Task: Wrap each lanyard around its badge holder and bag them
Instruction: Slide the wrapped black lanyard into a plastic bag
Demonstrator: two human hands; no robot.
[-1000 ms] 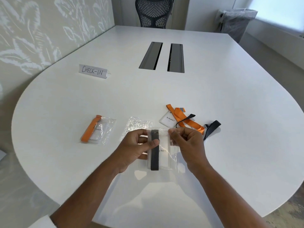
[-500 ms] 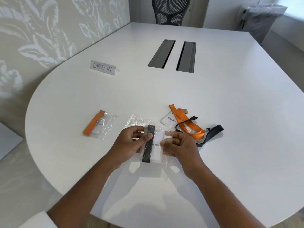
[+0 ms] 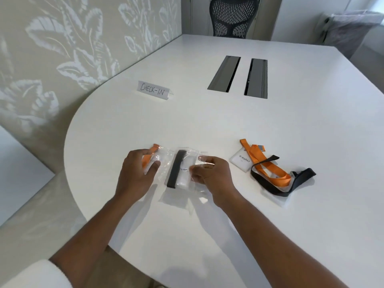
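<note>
Clear plastic bag point(image 3: 182, 173): right in the middle near the table's near edge, flat or nearly flat on the white table point(image 3: 270, 125), a black-wrapped badge inside it.
Left hand point(image 3: 137, 173): reaching in from near-left, palm down, fingers spread and relaxed; fingertips over the left edge of the clear bag and over the orange bundle's bag, nothing pinched that I can see.
Right hand point(image 3: 209, 173): coming in from near-right, fingers curled, thumb and fingertips nipping the bag's right edge; a light pinch on the plastic, hand otherwise loose.
Black lanyard band point(image 3: 176, 171): wound round the white badge holder point(image 3: 186, 172); its long axis runs near to far, tilting a touch to the right at the far end.
Badge print: some blue lettering shows beside the band, too small to read.
Orange bagged bundle point(image 3: 152, 155): just left of the clear bag, mostly under the left hand; orange strap runs near-left to far-right.
Loose pile, right: orange lanyard point(image 3: 268, 163) and black lanyard point(image 3: 295, 179) tangled together, well apart from both hands.
Loose badge point(image 3: 241, 162): white card, far-left end of that tangle.
Check-in sign point(image 3: 153, 90): standing far-left.
Cable slots point(image 3: 239, 76): two dark strips at the far centre.
Office chair point(image 3: 232, 16): at the far end of the table.
</note>
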